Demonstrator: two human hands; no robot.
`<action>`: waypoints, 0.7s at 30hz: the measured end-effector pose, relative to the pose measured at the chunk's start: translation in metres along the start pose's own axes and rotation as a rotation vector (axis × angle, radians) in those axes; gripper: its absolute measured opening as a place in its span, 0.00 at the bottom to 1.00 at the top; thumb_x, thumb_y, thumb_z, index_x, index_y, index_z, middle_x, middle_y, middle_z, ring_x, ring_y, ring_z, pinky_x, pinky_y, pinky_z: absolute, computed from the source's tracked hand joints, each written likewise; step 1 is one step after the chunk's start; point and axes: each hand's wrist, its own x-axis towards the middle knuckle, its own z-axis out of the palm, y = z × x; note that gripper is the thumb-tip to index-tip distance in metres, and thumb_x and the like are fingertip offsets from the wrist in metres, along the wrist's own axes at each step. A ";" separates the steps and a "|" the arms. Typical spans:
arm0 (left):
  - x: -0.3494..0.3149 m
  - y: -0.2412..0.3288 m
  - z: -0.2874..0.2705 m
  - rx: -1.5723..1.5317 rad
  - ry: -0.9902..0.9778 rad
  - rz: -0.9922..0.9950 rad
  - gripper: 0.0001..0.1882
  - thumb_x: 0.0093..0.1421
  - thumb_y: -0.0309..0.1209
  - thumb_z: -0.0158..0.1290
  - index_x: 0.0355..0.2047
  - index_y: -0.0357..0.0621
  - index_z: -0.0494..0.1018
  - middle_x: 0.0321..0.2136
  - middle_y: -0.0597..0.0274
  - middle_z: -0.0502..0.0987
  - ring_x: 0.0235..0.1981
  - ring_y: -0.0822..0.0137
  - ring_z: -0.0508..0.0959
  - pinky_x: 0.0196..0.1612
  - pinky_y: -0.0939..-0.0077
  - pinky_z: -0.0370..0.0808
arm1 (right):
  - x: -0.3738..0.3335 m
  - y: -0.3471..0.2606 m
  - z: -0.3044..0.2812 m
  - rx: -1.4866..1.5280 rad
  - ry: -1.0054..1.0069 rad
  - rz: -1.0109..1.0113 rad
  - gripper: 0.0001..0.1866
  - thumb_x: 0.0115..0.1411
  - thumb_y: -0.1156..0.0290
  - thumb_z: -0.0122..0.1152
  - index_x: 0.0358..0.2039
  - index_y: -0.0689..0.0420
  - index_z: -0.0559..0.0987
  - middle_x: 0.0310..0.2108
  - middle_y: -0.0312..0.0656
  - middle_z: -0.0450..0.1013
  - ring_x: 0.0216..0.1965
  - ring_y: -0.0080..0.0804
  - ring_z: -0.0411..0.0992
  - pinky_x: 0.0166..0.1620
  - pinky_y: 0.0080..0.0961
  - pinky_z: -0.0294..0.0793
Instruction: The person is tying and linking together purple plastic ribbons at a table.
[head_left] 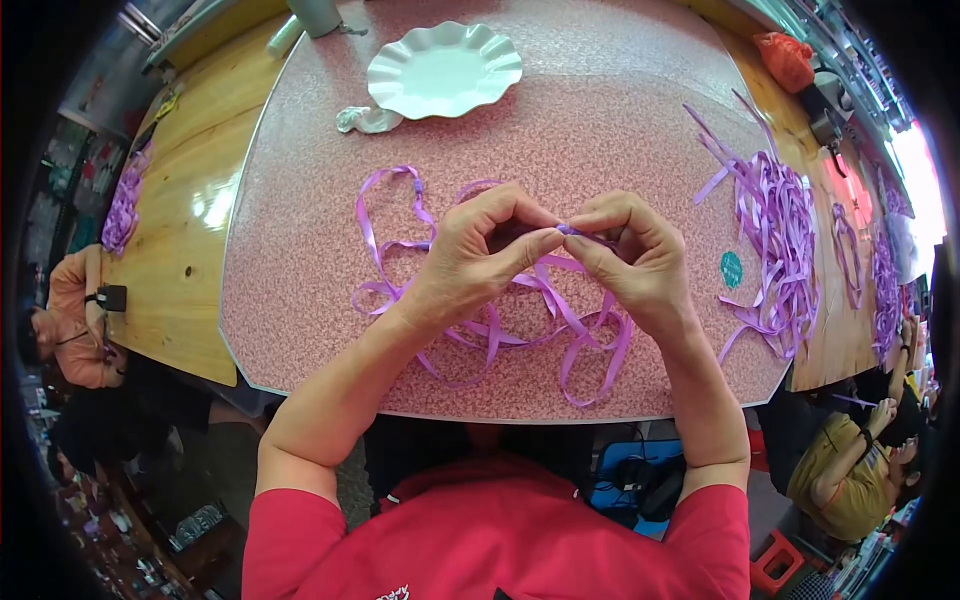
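Pinching purple ribbon [567,230] in narrow grips of left hand [474,246] and right hand [641,258].
Lying crosswise between them, equally near both.

Your bare left hand [474,246] and bare right hand [640,258] come together above and right of centre, thumbs and forefingers pinched; your bare left forearm [352,366] and right forearm [702,388] slant inward from below.
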 end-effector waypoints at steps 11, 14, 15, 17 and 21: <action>0.001 0.001 -0.001 0.091 0.017 0.027 0.05 0.63 0.26 0.60 0.34 0.36 0.78 0.31 0.68 0.73 0.33 0.79 0.71 0.36 0.83 0.67 | 0.003 -0.005 -0.002 -0.416 -0.020 -0.151 0.07 0.55 0.84 0.68 0.34 0.62 0.81 0.35 0.37 0.74 0.31 0.15 0.70 0.31 0.13 0.67; 0.001 0.002 0.001 0.058 0.022 0.046 0.06 0.62 0.26 0.61 0.35 0.36 0.78 0.29 0.68 0.74 0.29 0.81 0.71 0.31 0.84 0.67 | 0.004 -0.005 -0.004 -0.416 -0.008 -0.184 0.06 0.54 0.83 0.69 0.33 0.62 0.83 0.33 0.36 0.76 0.28 0.14 0.69 0.28 0.14 0.66; 0.001 0.002 0.001 0.058 0.019 0.047 0.06 0.62 0.26 0.61 0.35 0.36 0.78 0.29 0.68 0.74 0.29 0.81 0.71 0.31 0.84 0.67 | 0.004 -0.004 -0.005 -0.401 -0.023 -0.186 0.07 0.54 0.83 0.69 0.34 0.62 0.83 0.34 0.37 0.77 0.28 0.14 0.70 0.28 0.13 0.67; 0.001 0.002 0.000 0.081 0.027 0.052 0.05 0.62 0.25 0.61 0.35 0.36 0.78 0.29 0.68 0.74 0.30 0.80 0.71 0.32 0.83 0.68 | 0.003 -0.003 -0.007 -0.290 -0.037 -0.107 0.08 0.55 0.85 0.68 0.36 0.62 0.84 0.36 0.38 0.76 0.31 0.17 0.72 0.31 0.13 0.70; 0.001 0.000 -0.001 0.160 0.046 0.104 0.04 0.62 0.24 0.60 0.34 0.36 0.78 0.29 0.68 0.74 0.31 0.80 0.72 0.33 0.84 0.69 | 0.003 -0.002 -0.005 -0.051 -0.037 0.042 0.09 0.57 0.85 0.66 0.39 0.65 0.83 0.39 0.42 0.76 0.35 0.22 0.76 0.36 0.17 0.78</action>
